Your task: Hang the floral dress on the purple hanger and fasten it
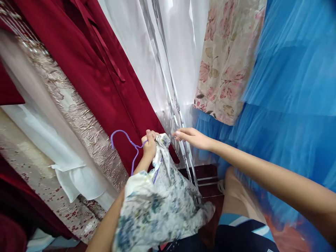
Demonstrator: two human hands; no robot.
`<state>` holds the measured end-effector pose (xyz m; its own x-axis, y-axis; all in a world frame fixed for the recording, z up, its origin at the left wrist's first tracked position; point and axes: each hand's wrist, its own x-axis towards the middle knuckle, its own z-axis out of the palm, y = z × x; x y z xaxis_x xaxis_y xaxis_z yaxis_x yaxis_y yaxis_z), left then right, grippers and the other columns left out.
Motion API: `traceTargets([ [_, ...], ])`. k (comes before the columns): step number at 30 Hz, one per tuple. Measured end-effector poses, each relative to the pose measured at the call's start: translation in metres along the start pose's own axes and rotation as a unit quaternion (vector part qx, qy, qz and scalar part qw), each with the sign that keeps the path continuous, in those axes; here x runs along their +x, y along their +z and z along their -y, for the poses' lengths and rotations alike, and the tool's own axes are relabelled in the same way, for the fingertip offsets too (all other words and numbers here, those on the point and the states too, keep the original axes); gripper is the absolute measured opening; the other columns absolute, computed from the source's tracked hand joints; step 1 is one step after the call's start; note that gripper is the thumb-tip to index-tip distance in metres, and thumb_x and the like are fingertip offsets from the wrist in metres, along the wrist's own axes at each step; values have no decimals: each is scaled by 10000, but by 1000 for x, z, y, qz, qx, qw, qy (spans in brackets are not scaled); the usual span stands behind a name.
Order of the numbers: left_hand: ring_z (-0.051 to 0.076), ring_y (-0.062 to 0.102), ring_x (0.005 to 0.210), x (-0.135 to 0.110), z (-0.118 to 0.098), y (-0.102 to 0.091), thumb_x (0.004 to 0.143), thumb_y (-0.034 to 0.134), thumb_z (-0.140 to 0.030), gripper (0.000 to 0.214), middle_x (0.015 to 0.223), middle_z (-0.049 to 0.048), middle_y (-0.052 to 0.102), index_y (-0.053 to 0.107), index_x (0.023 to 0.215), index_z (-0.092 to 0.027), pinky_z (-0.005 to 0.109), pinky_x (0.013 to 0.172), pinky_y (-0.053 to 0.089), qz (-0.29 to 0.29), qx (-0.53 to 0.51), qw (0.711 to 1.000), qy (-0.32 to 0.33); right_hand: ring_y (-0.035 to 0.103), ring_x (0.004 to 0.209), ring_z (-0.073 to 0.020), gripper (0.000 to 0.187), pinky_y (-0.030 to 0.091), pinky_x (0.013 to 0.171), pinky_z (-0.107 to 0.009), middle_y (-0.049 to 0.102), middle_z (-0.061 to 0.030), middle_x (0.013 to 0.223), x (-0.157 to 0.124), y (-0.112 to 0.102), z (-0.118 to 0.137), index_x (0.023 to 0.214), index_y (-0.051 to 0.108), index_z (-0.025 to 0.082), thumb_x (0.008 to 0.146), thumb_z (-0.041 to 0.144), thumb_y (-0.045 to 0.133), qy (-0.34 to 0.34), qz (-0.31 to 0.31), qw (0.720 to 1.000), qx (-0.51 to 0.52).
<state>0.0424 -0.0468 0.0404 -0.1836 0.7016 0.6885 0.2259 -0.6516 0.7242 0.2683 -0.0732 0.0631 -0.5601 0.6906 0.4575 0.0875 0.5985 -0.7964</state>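
Note:
My left hand (149, 144) is closed around the shoulder of a purple clothes hanger (123, 132) and the cloth on it. The hanger's hook points off to the left. From it hangs a white garment (157, 199) with a blue and green floral print, bunched near my fingers and spreading down over my left forearm. Just right of the garment's gathered top, my right hand (191, 137) is stretched out with its fingers extended and nothing in them. A small gap shows between its fingertips and the cloth. Part of the hanger is hidden inside the garment.
Long dresses hang all around: a dark red dress (105, 77) and a white ruffled one (70, 175) at left, a pink floral dress (223, 70) and a blue tulle dress (294, 77) at right. A shiny metal rack post (168, 84) stands between them.

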Motion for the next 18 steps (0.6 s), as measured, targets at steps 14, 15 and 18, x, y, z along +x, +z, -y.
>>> traceTargets([
  [14, 235, 615, 1092, -18, -79, 62, 849, 662, -415, 354, 1246, 110, 616, 599, 1130, -209, 354, 876, 514, 357, -315, 844, -249, 548, 442, -122, 353, 396, 437, -232, 673, -34, 594, -65, -58, -29, 726, 702, 137, 742, 486, 756, 165, -119, 955, 216],
  [15, 262, 587, 1160, -16, -75, 59, 850, 651, -428, 399, 1308, 123, 586, 587, 1180, -214, 396, 924, 500, 359, -328, 830, -273, 578, 453, -140, 336, 428, 447, -244, 693, -48, 612, -71, -67, -30, 729, 707, 143, 720, 473, 775, 176, -156, 943, 237],
  [18, 307, 557, 1223, -15, -55, 43, 847, 616, -469, 447, 1299, 136, 603, 595, 1210, -209, 482, 1006, 452, 322, -353, 811, -338, 655, 520, -198, 281, 529, 529, -297, 727, -72, 656, -83, -93, -34, 740, 712, 165, 714, 438, 770, 198, -255, 907, 272],
])
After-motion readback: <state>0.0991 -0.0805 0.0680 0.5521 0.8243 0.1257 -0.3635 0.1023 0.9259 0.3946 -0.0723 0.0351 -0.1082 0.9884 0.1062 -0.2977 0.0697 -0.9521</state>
